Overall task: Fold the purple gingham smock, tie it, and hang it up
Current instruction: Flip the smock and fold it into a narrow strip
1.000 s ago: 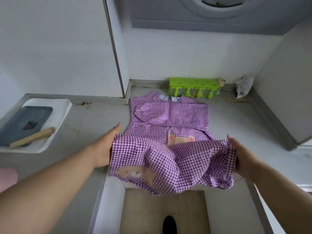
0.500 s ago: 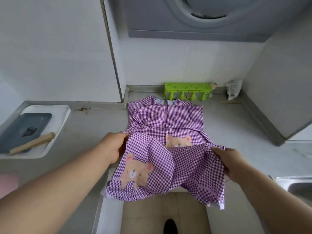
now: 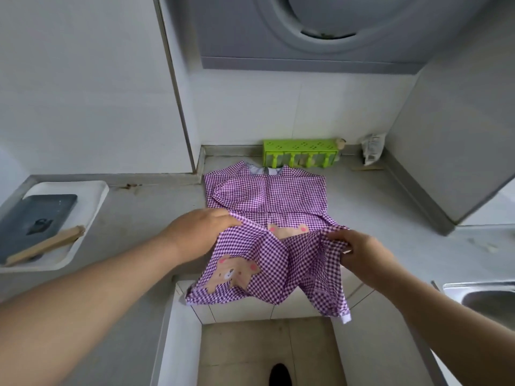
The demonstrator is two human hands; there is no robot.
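The purple gingham smock lies on the grey counter, collar toward the back wall. Its upper part is flat, with the sleeves folded in. The lower part is lifted off the counter and hangs over the front edge, showing a bear patch. My left hand grips the hem's left corner. My right hand pinches the right corner. Both hold the fabric above the smock's middle, where a second bear patch shows.
A green plastic rack stands at the back wall behind the collar. A white tray with a dark tablet and a wooden stick sits at the left. A steel sink is at the right. A small packet leans in the back corner.
Both hands have carried the smock's lower hem up and forward, away from me, over the body. The hanging fabric has turned so the bear patch faces me.
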